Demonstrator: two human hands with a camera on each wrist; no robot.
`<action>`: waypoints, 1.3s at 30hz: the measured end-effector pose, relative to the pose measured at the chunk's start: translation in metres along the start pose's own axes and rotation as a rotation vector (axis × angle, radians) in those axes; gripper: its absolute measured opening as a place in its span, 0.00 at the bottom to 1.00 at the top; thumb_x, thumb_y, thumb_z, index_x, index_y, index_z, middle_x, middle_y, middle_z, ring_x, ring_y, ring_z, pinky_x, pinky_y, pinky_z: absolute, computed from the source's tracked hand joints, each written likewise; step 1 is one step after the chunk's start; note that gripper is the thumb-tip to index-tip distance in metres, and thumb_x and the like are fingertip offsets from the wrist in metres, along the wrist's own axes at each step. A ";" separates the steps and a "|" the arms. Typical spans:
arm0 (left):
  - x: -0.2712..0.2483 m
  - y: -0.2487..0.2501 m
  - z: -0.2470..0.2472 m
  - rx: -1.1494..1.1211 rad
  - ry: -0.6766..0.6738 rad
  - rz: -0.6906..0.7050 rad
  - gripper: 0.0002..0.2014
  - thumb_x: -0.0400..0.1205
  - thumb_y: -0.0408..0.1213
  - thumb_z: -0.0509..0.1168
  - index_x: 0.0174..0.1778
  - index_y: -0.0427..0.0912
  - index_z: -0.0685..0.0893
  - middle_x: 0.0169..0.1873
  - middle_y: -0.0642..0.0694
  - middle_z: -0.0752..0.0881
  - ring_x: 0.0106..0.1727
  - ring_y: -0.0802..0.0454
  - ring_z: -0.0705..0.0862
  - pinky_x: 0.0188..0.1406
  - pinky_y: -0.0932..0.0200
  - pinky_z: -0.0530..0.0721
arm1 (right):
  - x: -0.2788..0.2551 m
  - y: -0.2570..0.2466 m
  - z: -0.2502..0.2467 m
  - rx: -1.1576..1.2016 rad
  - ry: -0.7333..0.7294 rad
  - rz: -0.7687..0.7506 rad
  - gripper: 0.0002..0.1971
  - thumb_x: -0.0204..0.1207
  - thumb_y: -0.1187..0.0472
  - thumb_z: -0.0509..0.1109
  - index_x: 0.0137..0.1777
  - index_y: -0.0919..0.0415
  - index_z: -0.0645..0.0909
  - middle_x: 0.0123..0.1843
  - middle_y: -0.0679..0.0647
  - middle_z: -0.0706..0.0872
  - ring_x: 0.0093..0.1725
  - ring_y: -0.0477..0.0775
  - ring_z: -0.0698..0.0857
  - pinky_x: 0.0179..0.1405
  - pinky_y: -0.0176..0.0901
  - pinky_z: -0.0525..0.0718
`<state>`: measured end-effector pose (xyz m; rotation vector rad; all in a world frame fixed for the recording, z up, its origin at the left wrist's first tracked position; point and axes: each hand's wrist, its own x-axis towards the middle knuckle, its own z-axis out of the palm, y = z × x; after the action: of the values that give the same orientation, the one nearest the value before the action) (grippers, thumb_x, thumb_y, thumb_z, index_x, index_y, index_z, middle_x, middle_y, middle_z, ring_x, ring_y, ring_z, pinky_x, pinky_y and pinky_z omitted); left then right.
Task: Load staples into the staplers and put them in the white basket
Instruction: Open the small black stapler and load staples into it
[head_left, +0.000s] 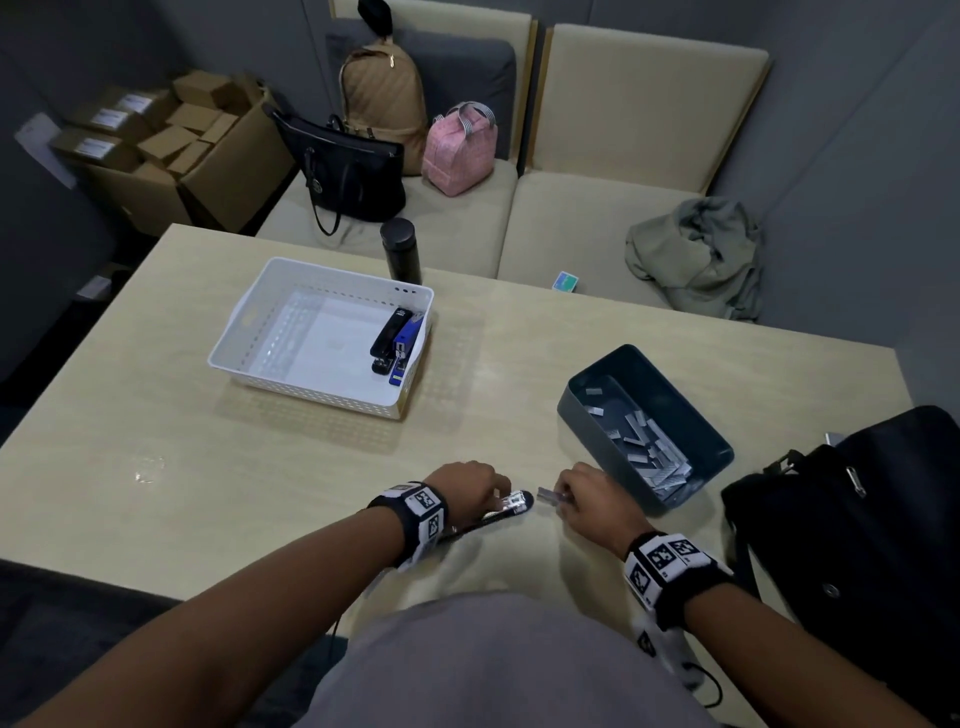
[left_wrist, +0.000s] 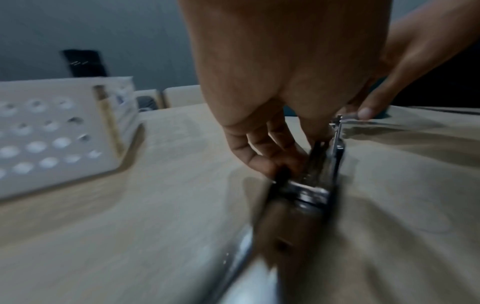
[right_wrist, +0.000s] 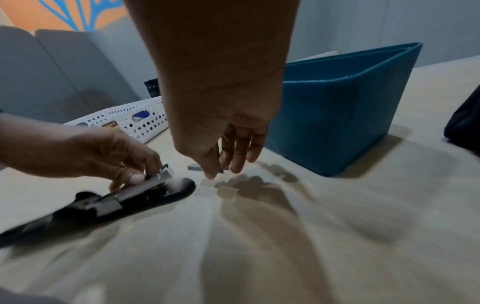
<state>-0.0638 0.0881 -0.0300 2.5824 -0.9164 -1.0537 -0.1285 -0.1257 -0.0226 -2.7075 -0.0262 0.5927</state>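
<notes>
A black stapler (head_left: 511, 505) lies opened flat on the table near its front edge, its metal magazine (right_wrist: 145, 185) raised. My left hand (head_left: 496, 493) grips that magazine between thumb and fingers (left_wrist: 262, 162). Just to the right, my right hand (head_left: 561, 496) pinches a short staple strip (head_left: 546, 493), held a little off the stapler's front tip (right_wrist: 193, 167). The white basket (head_left: 311, 267) stands at the middle left and holds a black stapler (head_left: 388, 338) and a blue stapler (head_left: 402, 351) against its right wall.
A dark blue bin (head_left: 582, 410) with several loose staple strips (head_left: 649, 452) sits right of my right hand. A black flask (head_left: 400, 249) stands behind the basket. A black bag (head_left: 857, 545) occupies the table's right edge. A sofa with bags lies beyond.
</notes>
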 end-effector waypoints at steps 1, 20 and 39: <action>0.002 0.005 0.001 0.044 0.001 0.034 0.13 0.84 0.44 0.60 0.63 0.52 0.83 0.56 0.42 0.84 0.57 0.39 0.83 0.48 0.49 0.79 | -0.002 0.002 0.003 -0.070 -0.019 0.010 0.04 0.76 0.59 0.65 0.48 0.54 0.81 0.50 0.51 0.82 0.49 0.55 0.83 0.49 0.50 0.83; 0.014 0.038 0.018 0.090 0.098 -0.178 0.20 0.77 0.61 0.62 0.50 0.49 0.84 0.58 0.43 0.80 0.64 0.41 0.73 0.59 0.41 0.71 | -0.005 -0.030 0.009 -0.047 -0.054 -0.027 0.09 0.69 0.53 0.72 0.41 0.59 0.86 0.44 0.55 0.86 0.44 0.56 0.85 0.36 0.44 0.79; -0.004 0.020 0.019 -0.119 0.143 -0.747 0.58 0.59 0.73 0.68 0.80 0.50 0.53 0.82 0.39 0.46 0.78 0.17 0.45 0.68 0.15 0.57 | -0.002 -0.031 0.022 -0.061 -0.068 0.046 0.08 0.67 0.55 0.72 0.40 0.58 0.87 0.45 0.58 0.87 0.44 0.61 0.86 0.39 0.44 0.81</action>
<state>-0.0882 0.0758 -0.0337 2.8933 0.1811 -0.9991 -0.1373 -0.0892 -0.0293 -2.7521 0.0009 0.7078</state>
